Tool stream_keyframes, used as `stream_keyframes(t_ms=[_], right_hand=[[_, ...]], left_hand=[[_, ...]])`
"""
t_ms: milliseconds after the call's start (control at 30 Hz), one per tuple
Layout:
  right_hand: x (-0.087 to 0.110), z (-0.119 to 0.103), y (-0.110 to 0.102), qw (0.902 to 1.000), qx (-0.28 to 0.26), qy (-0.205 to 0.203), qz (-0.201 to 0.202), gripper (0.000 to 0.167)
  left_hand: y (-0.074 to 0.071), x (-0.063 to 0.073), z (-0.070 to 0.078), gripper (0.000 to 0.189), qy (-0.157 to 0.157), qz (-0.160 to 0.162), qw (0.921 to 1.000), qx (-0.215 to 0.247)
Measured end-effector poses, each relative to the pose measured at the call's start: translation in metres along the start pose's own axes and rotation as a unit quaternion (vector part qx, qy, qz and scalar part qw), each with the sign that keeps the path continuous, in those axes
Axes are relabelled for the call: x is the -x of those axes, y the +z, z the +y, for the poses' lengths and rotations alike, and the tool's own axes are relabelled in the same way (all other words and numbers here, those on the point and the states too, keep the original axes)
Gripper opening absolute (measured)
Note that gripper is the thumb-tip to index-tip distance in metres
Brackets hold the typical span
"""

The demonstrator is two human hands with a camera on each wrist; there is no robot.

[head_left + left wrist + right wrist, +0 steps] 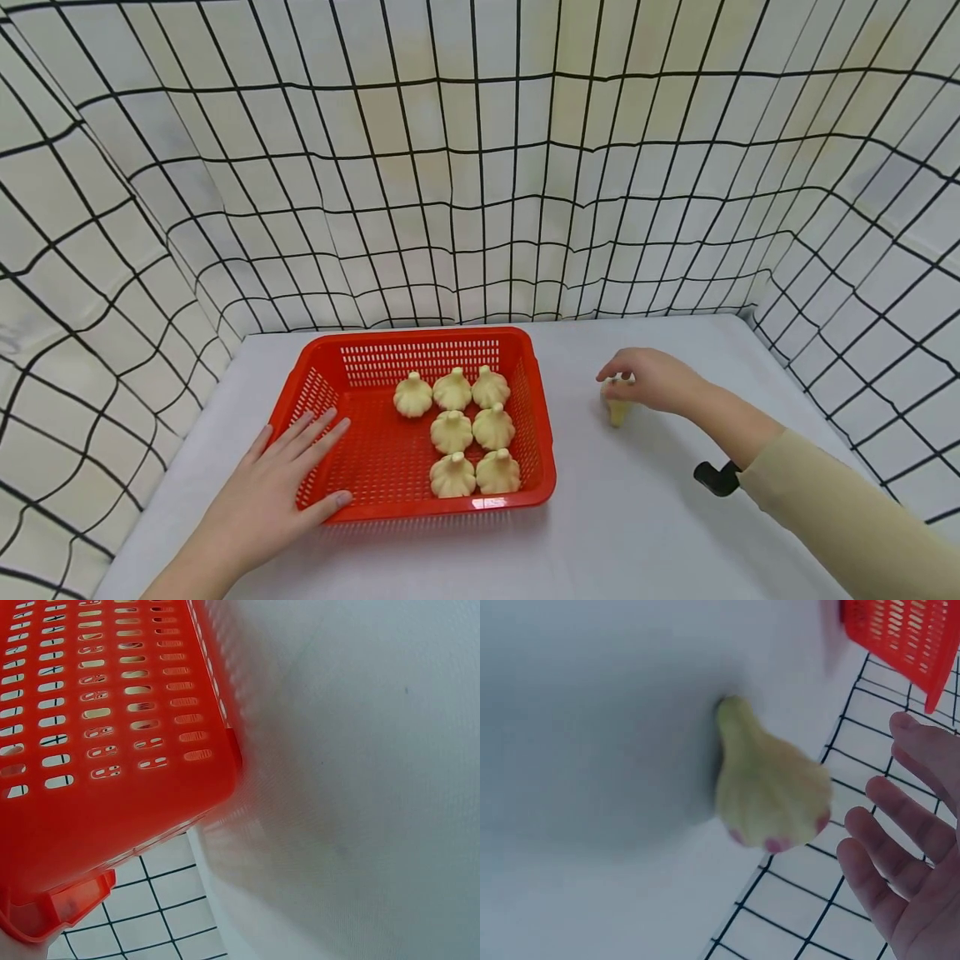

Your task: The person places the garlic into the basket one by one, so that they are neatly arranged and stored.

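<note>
A red plastic basket (375,515) stands on the white table, with several pale garlic bulbs (452,432) grouped in its right half. My left hand (273,492) lies over the basket's left front corner, fingers spread and thumb on the front rim. One more garlic bulb (772,787), with pink spots at its base, lies on the table right of the basket. Over it hovers my right hand (648,379), partly covering it in the head view. In the right wrist view a gap shows between the bulb and the loosely bent fingers (885,870).
Black wire mesh (487,200) backed by white cloth walls in the back and both sides of the white table (600,517). A black strap piece (717,478) shows at the right wrist, by a beige sleeve (840,508).
</note>
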State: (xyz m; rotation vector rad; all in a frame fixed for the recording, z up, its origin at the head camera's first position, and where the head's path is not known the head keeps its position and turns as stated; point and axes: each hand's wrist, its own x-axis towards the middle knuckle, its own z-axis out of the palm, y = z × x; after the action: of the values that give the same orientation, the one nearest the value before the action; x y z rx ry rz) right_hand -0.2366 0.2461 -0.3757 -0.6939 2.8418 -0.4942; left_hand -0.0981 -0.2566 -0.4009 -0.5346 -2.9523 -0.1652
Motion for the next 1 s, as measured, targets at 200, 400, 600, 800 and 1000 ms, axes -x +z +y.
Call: stream_keyframes(t_ms=[200, 400, 600, 800, 1000], right_hand=[[0.007, 0.019, 0.006, 0.9980, 0.038, -0.050, 0.010, 0.020], [0.006, 0.031, 0.013, 0.9899, 0.103, -0.097, 0.011, 0.031], [0.001, 0.037, 0.018, 0.9839, 0.138, -0.114, 0.006, 0.038], [-0.004, 0.039, 0.021, 0.9787, 0.157, -0.133, 0.000, 0.037], [-0.006, 0.042, 0.024, 0.9735, 0.175, -0.147, 0.003, 0.037]], left_hand=[[0.000, 0.000, 0.000, 0.088, 0.000, 0.004, 1.0000, -0.002], [0.000, 0.001, 0.000, 0.088, 0.001, 0.005, 1.0000, -0.003], [0.000, 0.001, 0.000, 0.088, -0.001, 0.004, 1.0000, -0.003], [-0.001, 0.001, 0.000, 0.087, -0.003, 0.003, 1.0000, 0.000], [-0.002, 0.001, 0.000, 0.085, 0.001, 0.011, 0.9999, -0.001]])
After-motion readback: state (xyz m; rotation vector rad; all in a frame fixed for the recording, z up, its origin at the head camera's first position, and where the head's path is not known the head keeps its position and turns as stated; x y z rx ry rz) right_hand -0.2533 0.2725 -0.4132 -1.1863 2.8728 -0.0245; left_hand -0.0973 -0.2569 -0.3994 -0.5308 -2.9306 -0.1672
